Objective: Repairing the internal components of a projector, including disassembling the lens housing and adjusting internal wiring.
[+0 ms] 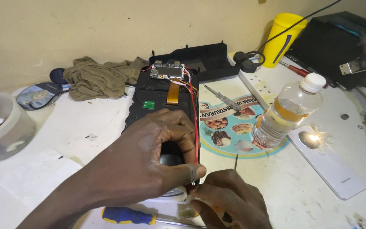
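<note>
Tub point(1, 127), clear plastic, far left on the counter point(85, 127); discs point(37, 95) and rag point(96, 78) behind. Left hand point(149, 157) curled over the near end of an opened black device point(162, 97), thumb and forefinger pinching at its right edge by the red wire point(196, 127). Circuit board point(168, 70) at the device's far end. Blue-handled screwdriver point(128, 215) lies under the wrist. Right hand point(229, 199) closed, fingertips meeting the left thumb; what it grips cannot be told. Further right: bottle point(286, 112), yellow cup point(282, 38), white power strip point(331, 163).
</note>
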